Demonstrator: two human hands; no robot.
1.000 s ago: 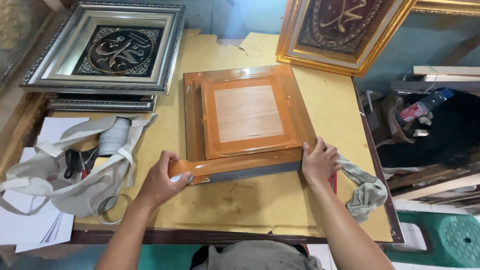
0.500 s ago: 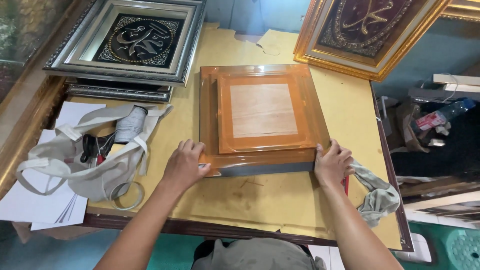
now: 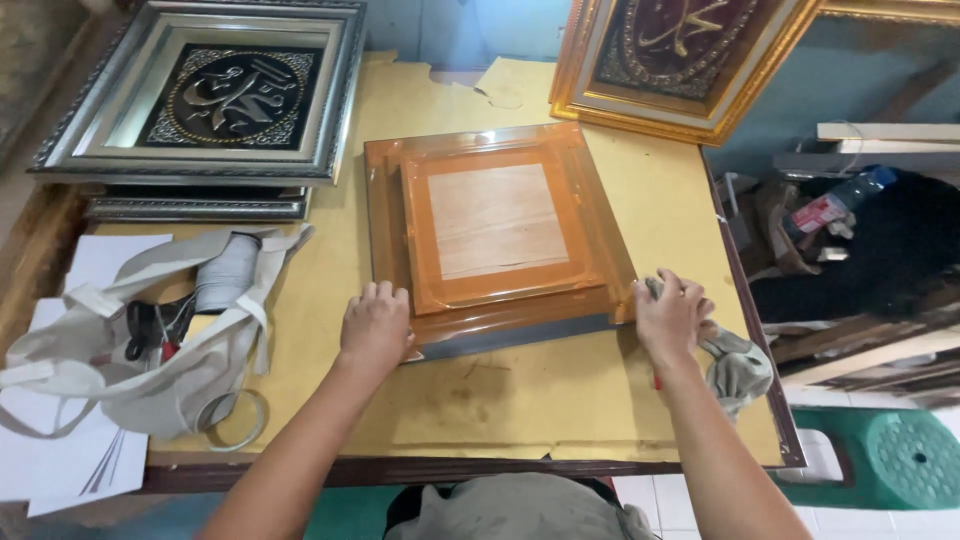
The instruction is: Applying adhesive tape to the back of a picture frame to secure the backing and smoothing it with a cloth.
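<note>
**A:** What lies at the centre of the view?

**B:** A square picture frame point(image 3: 495, 235), face down on the yellow-papered table point(image 3: 640, 200), its back sealed on all sides with glossy brown tape around a bare wooden panel. Its near edge shows a grey side strip below the tape.

**A:** And the hands?

**B:** The left hand point(image 3: 375, 325) lies flat on the near left corner of the frame, fingers together and extended, pressing on the tape and gripping nothing. The right hand point(image 3: 672, 315) sits just beside the near right corner, fingers curled over a grey rag point(image 3: 738, 365); whether it has closed on the rag cannot be told.

**A:** Which step does this appear to be?

**B:** By judgement, the smoothing of the near tape strip, with the taping itself seemingly complete. A next move would call for firm, even pressure along that edge, so that no bubble or lifted end remains at the corners.

**A:** The surroundings?

**B:** To the left, a cloth bag point(image 3: 150, 350) holding a spool of cord point(image 3: 225, 272), over white paper sheets point(image 3: 60, 450). Beyond, a silver framed ornament point(image 3: 205, 95) at the far left and a gold framed one point(image 3: 680, 55) at the far right. A green stool point(image 3: 915, 460) stands on the floor to the right.
</note>
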